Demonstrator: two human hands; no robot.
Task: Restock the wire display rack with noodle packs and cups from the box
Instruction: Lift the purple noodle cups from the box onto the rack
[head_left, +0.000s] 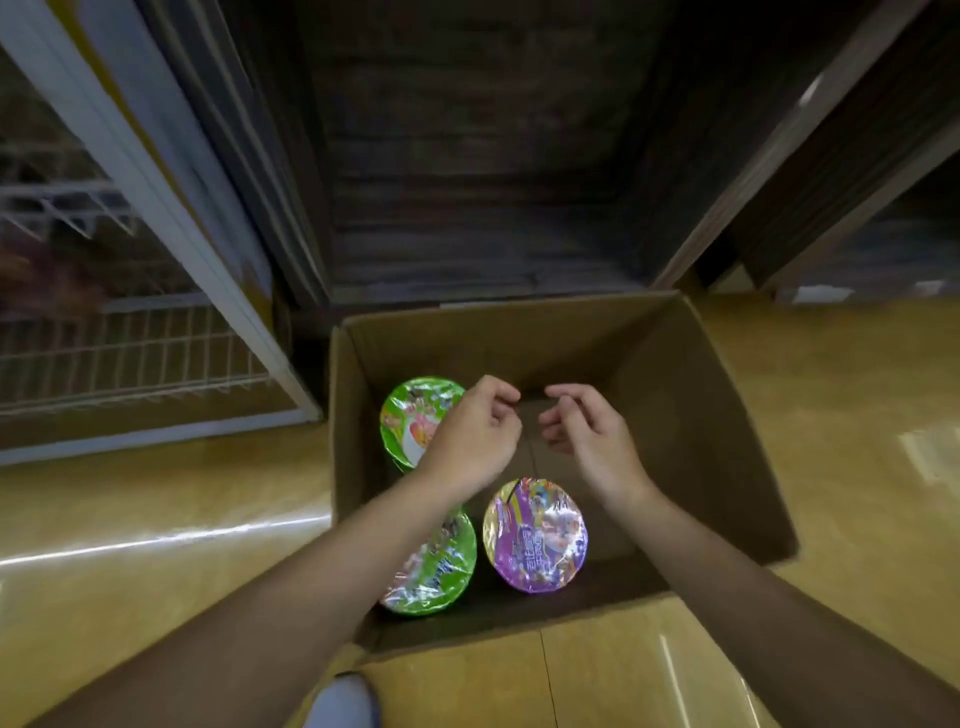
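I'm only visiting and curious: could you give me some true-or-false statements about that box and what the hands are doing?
1. The cardboard box holds three noodle cups. True.
2. All three lids are green. False: the far green cup and the near green cup have green lids, but the purple cup has a purple one.
3. The left hand and right hand hold nothing. True: both hover over the box with fingers loosely curled.
4. The right hand grips the purple cup. False: it is above the bare box bottom, apart from that cup.
5. The wire rack stands to the right of the box. False: it is on the left.
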